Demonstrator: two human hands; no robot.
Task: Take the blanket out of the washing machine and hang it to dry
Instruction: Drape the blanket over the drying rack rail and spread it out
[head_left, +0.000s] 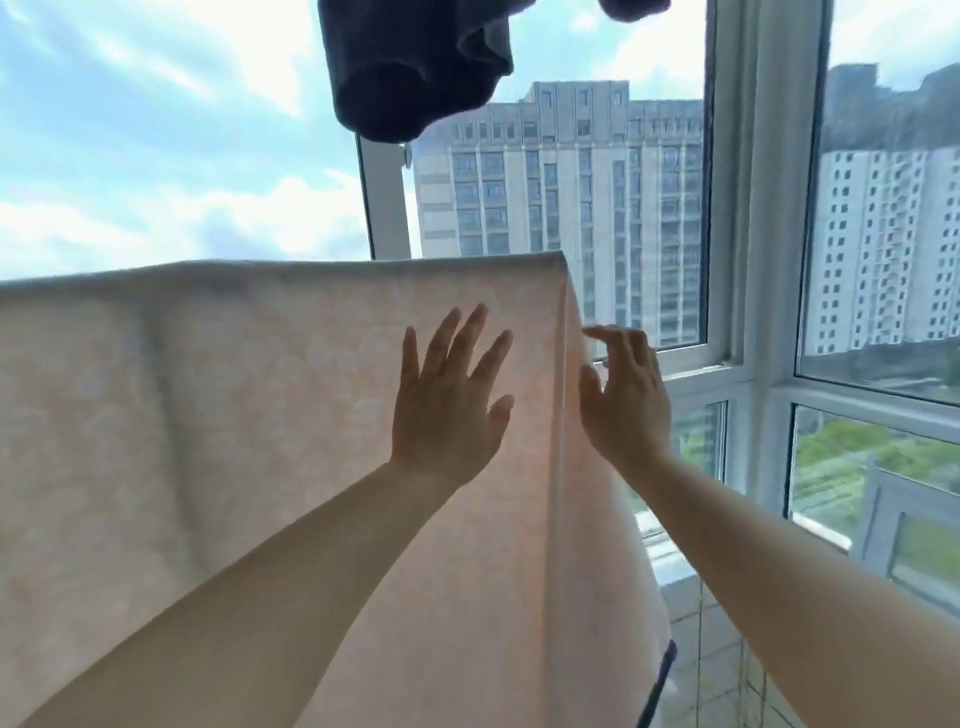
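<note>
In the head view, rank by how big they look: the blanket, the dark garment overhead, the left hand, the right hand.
1. Blanket, largest by far.
2. Dark garment, partly cut off by the frame's top.
3. Left hand and right hand look about alike; no ranking between them.

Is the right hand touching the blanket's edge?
Cannot tell. In the head view the right hand sits beside the blanket edge, fingertips near it, contact unclear.

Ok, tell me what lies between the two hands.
In the head view, the blanket's hanging side edge runs down between the left hand and right hand; nothing else is there.
</note>
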